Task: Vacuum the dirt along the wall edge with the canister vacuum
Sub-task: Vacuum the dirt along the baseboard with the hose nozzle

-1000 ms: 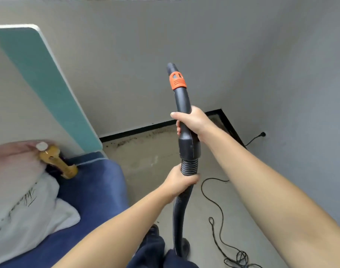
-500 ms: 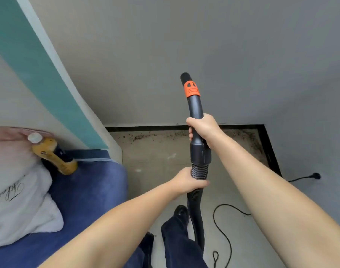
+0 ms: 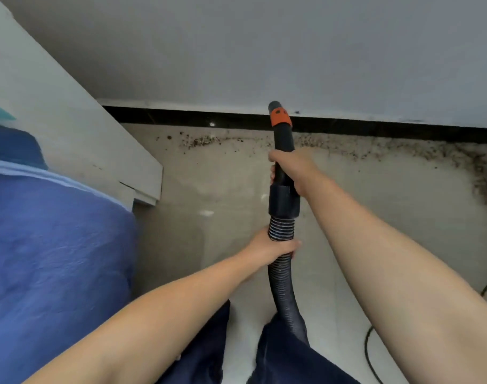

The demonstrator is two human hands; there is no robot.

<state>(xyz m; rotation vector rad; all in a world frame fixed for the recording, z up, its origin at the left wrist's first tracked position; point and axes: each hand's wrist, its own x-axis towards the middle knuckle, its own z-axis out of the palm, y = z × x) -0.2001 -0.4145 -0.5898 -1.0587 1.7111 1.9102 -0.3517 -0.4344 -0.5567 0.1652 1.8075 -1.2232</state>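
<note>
Black nozzle (image 3: 280,117) held high; both hands' grips, right hand (image 3: 292,169) and left hand (image 3: 272,249), wrap the hose (image 3: 282,275); we risk missing the dirt (image 3: 347,148).

arms (image 3: 389,259): bare, no sleeves | trousers (image 3: 286,356): dark navy | wrists: nothing worn

The hose (image 3: 282,284) vanished behind the person's trouser legs (image 3: 286,358); the black cord (image 3: 371,353) and the blurred blue bed (image 3: 57,245) ran off the frame's edges.
</note>
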